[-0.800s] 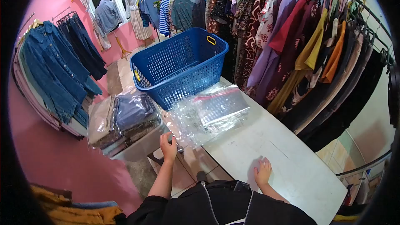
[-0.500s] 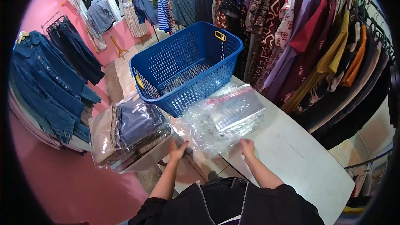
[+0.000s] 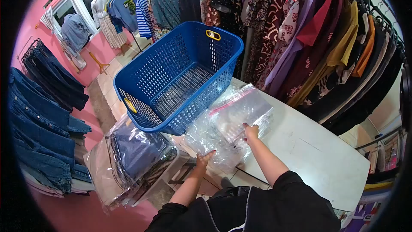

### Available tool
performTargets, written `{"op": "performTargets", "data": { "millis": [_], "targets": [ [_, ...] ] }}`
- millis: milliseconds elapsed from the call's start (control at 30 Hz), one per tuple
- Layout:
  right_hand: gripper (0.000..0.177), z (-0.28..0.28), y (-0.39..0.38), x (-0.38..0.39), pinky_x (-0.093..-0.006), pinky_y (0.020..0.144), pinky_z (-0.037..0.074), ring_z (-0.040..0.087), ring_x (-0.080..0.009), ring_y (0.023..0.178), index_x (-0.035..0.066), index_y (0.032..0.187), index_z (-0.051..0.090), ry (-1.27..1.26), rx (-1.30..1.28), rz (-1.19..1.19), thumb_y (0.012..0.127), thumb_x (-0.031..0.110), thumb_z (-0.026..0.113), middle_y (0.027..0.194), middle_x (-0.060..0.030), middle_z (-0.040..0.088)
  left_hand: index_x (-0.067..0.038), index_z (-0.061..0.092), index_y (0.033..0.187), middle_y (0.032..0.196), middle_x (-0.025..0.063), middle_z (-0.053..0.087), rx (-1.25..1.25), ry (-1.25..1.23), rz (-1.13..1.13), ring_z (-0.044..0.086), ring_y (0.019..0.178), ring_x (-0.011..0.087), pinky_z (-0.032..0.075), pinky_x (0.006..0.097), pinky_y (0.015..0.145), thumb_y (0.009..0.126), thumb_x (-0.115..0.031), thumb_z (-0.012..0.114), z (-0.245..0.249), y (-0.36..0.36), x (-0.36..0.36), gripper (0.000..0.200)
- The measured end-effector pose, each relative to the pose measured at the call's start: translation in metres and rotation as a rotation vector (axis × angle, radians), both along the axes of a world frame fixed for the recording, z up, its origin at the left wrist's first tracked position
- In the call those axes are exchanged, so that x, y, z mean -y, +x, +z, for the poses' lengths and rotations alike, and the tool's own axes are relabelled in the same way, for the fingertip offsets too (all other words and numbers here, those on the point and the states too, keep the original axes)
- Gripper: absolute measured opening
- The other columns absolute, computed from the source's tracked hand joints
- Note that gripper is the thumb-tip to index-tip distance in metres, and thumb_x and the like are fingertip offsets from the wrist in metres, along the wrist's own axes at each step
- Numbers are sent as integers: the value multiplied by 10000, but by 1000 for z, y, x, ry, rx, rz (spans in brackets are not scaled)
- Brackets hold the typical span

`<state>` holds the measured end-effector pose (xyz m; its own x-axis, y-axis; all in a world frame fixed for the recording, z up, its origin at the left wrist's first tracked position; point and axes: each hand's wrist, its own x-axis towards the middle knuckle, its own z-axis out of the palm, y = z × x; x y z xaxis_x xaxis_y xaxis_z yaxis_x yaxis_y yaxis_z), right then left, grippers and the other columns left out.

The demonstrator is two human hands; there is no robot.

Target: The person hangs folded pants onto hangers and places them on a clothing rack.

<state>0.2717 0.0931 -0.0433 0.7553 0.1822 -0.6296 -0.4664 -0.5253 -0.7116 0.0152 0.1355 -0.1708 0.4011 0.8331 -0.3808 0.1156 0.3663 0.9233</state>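
Note:
Clear plastic bags (image 3: 240, 118), one with a pink strip, lie in a loose pile on the white table (image 3: 300, 146). My right hand (image 3: 251, 132) rests at the right side of the pile, fingers apart and touching the plastic. At the pile's near edge is my left hand (image 3: 205, 158), its fingers spread against the film. Beyond the bags stands a blue perforated basket (image 3: 180, 77) with yellow handles; no contents show in it.
Plastic-wrapped folded clothes (image 3: 137, 150) are stacked in a pale bin (image 3: 176, 161) at the left. Hanging garments (image 3: 296, 38) line the back and right. Denim clothes (image 3: 43, 124) hang at far left.
Both hands have moved forward, the right one onto the bags and the left one to their near edge. The view has shifted, and the basket looks larger and further left.

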Motion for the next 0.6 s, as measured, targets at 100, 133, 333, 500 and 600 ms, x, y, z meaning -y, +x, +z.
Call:
{"op": "performTargets", "data": {
  "millis": [100,133,333,500,600],
  "targets": [
    [618,-4,-17,6,-436,762,478,567,-366,923,20,1277,405,-212,1072,231,737,102,694,1236,-235,430,-37,670,1067,1022,80,668,143,103,-109,617,876,140,490,296,776,817,-54,638,-28,-18,2,253],
    [533,13,-18,10,-456,813,449,571,-392,892,34,1215,471,-90,1273,378,724,107,664,1145,-219,500,-40,680,1054,1013,83,670,152,147,-139,618,862,133,493,287,758,815,-48,634,-23,-19,4,244],
    [417,-27,-7,14,-442,739,502,635,-371,803,9,1121,517,-285,950,1010,808,271,603,929,-196,632,-87,616,1144,1004,147,666,-52,577,-419,628,914,264,466,350,828,698,-7,648,29,-23,4,454],
    [605,-8,9,11,-435,758,512,638,-385,865,-73,1177,402,-455,512,659,838,377,621,998,-265,612,-55,625,1086,946,138,678,-117,1090,-402,649,803,258,503,335,732,777,51,559,24,-16,-1,334],
    [655,-48,28,-2,-411,752,524,646,-361,845,-86,1197,356,-303,408,145,815,332,686,994,-263,618,-88,601,1154,979,163,663,21,696,-302,637,876,312,496,369,782,754,79,541,-56,-14,-2,437]
  ]
}}
